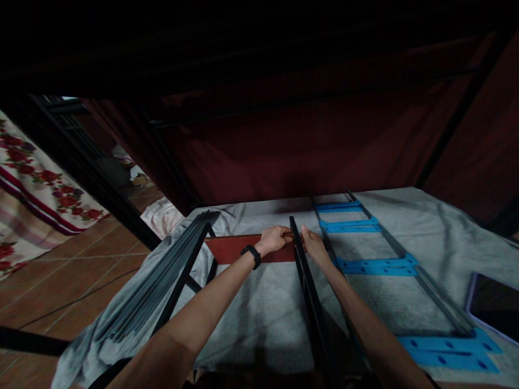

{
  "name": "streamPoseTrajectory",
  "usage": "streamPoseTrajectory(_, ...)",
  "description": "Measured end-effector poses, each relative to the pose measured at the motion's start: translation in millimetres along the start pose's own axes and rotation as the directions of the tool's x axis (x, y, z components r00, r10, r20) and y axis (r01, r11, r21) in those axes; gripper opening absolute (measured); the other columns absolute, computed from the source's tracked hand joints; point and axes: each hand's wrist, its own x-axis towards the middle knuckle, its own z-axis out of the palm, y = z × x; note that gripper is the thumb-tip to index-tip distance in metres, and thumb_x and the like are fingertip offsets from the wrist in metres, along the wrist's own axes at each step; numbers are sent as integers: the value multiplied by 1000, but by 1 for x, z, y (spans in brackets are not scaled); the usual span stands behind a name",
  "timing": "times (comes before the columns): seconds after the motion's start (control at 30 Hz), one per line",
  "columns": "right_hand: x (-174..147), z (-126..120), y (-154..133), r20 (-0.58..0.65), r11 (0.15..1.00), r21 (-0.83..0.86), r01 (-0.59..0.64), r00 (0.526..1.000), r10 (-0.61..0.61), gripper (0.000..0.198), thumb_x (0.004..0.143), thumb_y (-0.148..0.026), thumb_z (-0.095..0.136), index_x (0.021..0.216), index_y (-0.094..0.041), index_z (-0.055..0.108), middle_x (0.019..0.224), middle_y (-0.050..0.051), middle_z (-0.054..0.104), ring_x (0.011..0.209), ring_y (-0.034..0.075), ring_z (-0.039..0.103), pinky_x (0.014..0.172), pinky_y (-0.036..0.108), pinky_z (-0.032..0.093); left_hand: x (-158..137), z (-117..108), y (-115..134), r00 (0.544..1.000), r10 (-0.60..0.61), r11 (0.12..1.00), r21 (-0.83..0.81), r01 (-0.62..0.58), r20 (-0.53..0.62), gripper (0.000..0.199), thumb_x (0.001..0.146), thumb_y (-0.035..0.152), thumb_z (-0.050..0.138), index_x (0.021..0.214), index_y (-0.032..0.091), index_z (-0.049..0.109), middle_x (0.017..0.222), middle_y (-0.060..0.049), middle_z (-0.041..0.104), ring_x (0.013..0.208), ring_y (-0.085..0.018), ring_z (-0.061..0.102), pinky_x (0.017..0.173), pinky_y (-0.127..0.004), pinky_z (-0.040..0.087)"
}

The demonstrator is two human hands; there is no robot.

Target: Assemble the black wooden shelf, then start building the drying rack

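Observation:
A reddish-brown board (237,250) stands on edge between two black metal side frames (308,286). My left hand (274,239), with a black band at the wrist, has its fingers closed over the board's top edge near the right-hand frame. On the other side of that frame, my right hand (313,246) is closed at the joint, thumb raised beside the bar. Whatever sits between its fingertips is too small and dark to make out. The far end of the board meets the left black frame (186,270).
Grey metal tubes (158,273) lie along the left of the grey blanket (255,313). On the right lies a tube frame with blue slotted crosspieces (377,266). A phone or tablet (494,302) rests at the right edge. Dark bars and a maroon curtain (300,146) enclose the space.

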Motion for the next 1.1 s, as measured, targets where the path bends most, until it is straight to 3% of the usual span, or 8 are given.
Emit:
streamPoseTrajectory(0.13,6,0,3,-23,983,172,58,998,-55,32,84,-55,50,88,-24,59,78,2,67,73,21,64,66,31,49,0,-1,1,1000,-7,1000,0,7,9,28,90,37,56,111,28,72,96,-1,75,93,-21,69,83,-27,49)
streamPoseTrajectory(0.23,6,-3,4,-37,987,58,149,988,-147,29,82,-53,54,80,-24,58,77,2,66,74,20,62,69,31,47,0,-1,2,1000,-15,1000,1,15,9,27,89,37,57,110,29,73,97,-1,75,94,-21,69,84,-27,49)
streamPoseTrajectory(0.37,3,-5,0,-3,991,-82,105,994,-106,44,90,-59,41,64,-25,52,59,1,58,62,20,57,63,31,43,0,-1,2,1000,-8,1000,5,8,14,27,90,37,56,109,29,73,99,-1,75,94,-21,69,84,-27,49)
streamPoseTrajectory(0.57,5,-4,2,4,980,152,131,991,-133,32,82,-56,52,83,-24,58,78,1,66,77,20,63,69,30,47,1,1,0,1000,-3,1000,12,2,9,28,90,36,55,110,29,73,101,-1,75,95,-21,69,84,-28,49)
streamPoseTrajectory(0.73,4,-4,5,-17,990,-90,105,994,-107,42,90,-58,42,65,-25,52,59,0,55,61,19,55,64,32,43,1,1,0,1000,-4,1000,17,4,-1,27,89,37,55,109,29,72,102,-1,75,94,-22,69,85,-29,49)
streamPoseTrajectory(0.9,3,-5,2,26,981,151,119,992,-124,32,85,-55,49,87,-24,58,80,1,65,76,20,62,68,30,47,-1,-1,2,1000,-10,1000,-8,10,12,28,89,36,55,109,28,73,97,-1,75,93,-21,69,83,-27,49)
streamPoseTrajectory(1.03,4,-6,1,-32,991,-42,127,991,-129,34,85,-53,52,66,-25,53,62,1,59,66,21,58,68,32,45,-1,-2,3,1000,-24,1000,-16,25,19,26,88,36,57,108,29,73,97,0,76,93,-20,68,82,-25,49)
streamPoseTrajectory(1.1,4,-7,1,-32,994,-46,94,995,-96,38,87,-55,48,64,-26,53,59,2,57,64,22,57,67,33,44,-1,-2,3,999,-26,1000,-9,26,18,26,88,35,57,108,28,73,98,0,76,93,-20,68,82,-26,49)
